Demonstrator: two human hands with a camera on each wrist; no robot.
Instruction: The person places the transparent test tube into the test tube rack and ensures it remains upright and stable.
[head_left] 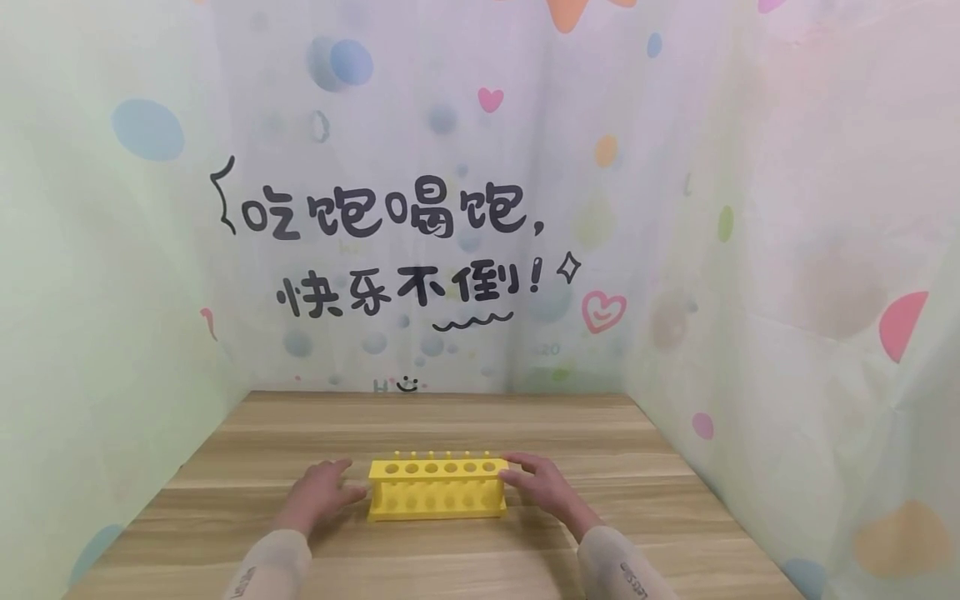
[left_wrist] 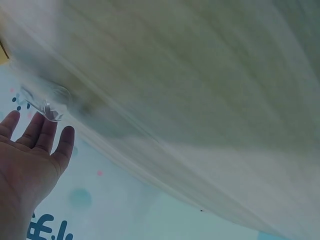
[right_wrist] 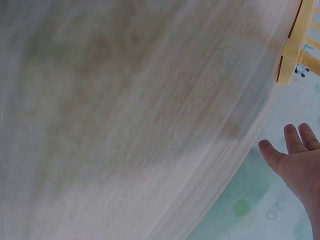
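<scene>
A yellow test tube rack [head_left: 438, 514] stands upright on the table, with a row of round holes along its top and short pegs behind. My left hand [head_left: 318, 496] is just off its left end, thumb toward the rack and fingers spread. At the other end, my right hand [head_left: 543, 485] has its fingertips right at the top corner, fingers fairly straight. In the left wrist view a clear, see-through rounded object [left_wrist: 54, 102] shows beyond the fingers of the left hand [left_wrist: 32, 162]. The right wrist view catches the rack's end [right_wrist: 287, 62] beyond the relaxed right hand [right_wrist: 300, 162].
The wood-grain table [head_left: 438, 425] reaches back to a pale printed curtain [head_left: 420, 133] with dark writing, dots and hearts. More curtain hangs close along the left [head_left: 97, 292] and right [head_left: 787, 250] sides.
</scene>
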